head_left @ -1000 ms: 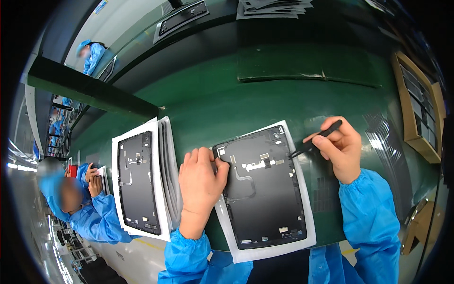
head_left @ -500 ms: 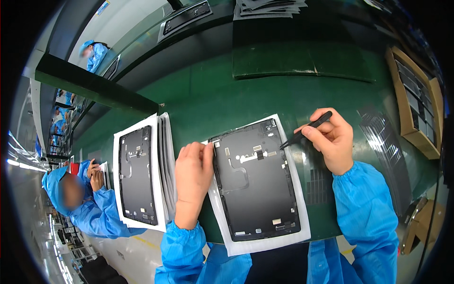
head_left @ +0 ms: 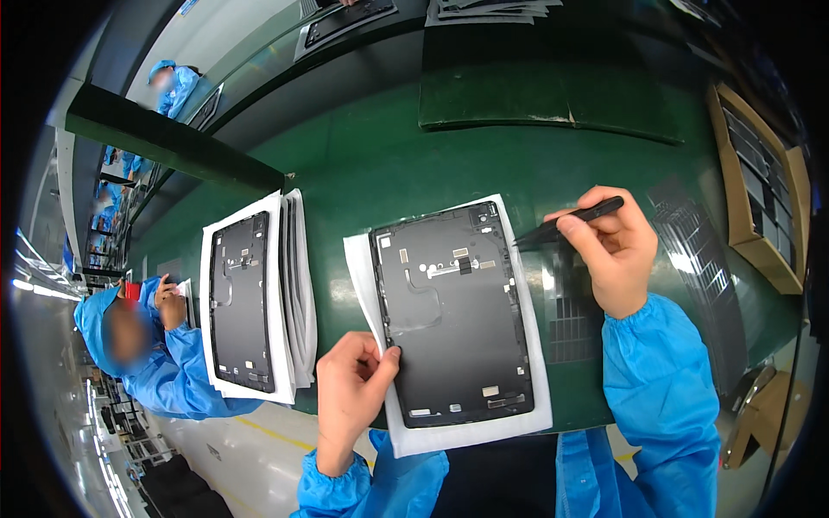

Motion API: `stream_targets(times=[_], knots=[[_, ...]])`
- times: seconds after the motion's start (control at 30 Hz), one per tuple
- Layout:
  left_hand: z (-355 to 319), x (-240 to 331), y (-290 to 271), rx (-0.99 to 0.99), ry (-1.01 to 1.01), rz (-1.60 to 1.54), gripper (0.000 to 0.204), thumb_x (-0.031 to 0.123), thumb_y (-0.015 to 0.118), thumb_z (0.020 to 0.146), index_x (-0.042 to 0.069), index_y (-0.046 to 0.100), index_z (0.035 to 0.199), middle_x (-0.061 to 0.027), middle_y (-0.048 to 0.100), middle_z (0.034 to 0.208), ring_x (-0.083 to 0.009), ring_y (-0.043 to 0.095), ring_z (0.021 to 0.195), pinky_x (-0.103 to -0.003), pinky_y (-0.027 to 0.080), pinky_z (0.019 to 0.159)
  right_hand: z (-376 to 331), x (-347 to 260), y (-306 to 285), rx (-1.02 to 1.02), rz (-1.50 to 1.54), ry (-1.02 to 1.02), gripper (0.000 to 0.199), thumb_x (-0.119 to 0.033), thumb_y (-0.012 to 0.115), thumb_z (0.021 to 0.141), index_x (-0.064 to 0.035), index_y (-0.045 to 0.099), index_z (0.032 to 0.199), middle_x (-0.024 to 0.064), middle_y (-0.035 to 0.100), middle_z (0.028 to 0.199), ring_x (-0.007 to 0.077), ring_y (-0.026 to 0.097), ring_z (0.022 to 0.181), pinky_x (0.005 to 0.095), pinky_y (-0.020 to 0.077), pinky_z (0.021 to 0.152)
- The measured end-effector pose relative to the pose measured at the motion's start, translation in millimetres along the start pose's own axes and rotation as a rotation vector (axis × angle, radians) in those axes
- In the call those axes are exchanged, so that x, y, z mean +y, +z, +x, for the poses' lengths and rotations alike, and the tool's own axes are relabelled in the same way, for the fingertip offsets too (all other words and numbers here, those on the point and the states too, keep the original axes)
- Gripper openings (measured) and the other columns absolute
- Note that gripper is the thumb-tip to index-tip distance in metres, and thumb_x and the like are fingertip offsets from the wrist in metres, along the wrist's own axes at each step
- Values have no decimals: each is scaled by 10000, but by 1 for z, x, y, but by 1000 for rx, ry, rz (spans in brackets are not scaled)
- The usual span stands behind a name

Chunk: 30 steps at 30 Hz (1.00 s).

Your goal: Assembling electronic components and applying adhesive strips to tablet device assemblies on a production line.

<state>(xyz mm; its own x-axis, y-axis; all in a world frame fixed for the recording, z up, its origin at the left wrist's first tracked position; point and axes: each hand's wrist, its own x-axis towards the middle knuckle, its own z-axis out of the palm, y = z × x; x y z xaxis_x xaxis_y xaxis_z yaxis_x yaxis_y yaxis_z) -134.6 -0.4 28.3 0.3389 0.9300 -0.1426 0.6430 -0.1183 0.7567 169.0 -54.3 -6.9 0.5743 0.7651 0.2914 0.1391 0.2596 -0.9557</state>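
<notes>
A black tablet back cover (head_left: 466, 354) lies in front of me on a white foam sheet (head_left: 541, 397). It carries small metallic pads, a thin curved strip and a black patch near its upper middle. My left hand (head_left: 350, 388) is closed at the cover's lower left edge, thumb on the rim and fingers curled beside it. My right hand (head_left: 623, 263) grips black tweezers (head_left: 566, 225), whose tips point left, close to the cover's upper right edge. Whether the tips hold anything is too small to tell.
A similar cover (head_left: 242, 324) tops layered white sheets on the left. Strips of dark stickers (head_left: 574, 319) and clear sheets (head_left: 704, 276) lie right. A cardboard box (head_left: 741, 203) stands far right; a raised green board (head_left: 535, 99) lies behind. A co-worker in blue (head_left: 164, 363) sits at left.
My left hand has slid from the cover's upper left corner down to its lower left edge. The tweezers have tilted flatter, with their tips slightly higher beside the cover. The view has shifted a little.
</notes>
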Motion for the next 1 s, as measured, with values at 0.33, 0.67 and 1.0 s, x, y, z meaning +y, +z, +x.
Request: stream_targets(times=[0.33,0.67,1.0], knots=[[22,28,-30,-106,-57,-638,453,-86,574,903,-18,399,1315,-184,657,1170,-173,670,983,-286,554,832,6,-13,-31,148,73,29,230,41,663,898,-9,550,1092,119,730,916,90,649,836,184,462,699],[133,55,-66,-188,-33,-706,391,-11,554,938,-24,485,1323,-131,676,1128,-197,678,1007,-315,553,888,16,-5,-56,287,11,47,188,-35,659,923,-50,560,1082,42,718,859,-6,363,555,194,237,486],[315,38,-63,-56,-98,-614,385,-2,430,967,-34,477,1347,-154,612,1237,-265,616,1115,-399,507,987,27,3,-46,221,-5,95,211,-20,703,892,-25,569,1055,26,706,795,12,559,677,167,382,584]])
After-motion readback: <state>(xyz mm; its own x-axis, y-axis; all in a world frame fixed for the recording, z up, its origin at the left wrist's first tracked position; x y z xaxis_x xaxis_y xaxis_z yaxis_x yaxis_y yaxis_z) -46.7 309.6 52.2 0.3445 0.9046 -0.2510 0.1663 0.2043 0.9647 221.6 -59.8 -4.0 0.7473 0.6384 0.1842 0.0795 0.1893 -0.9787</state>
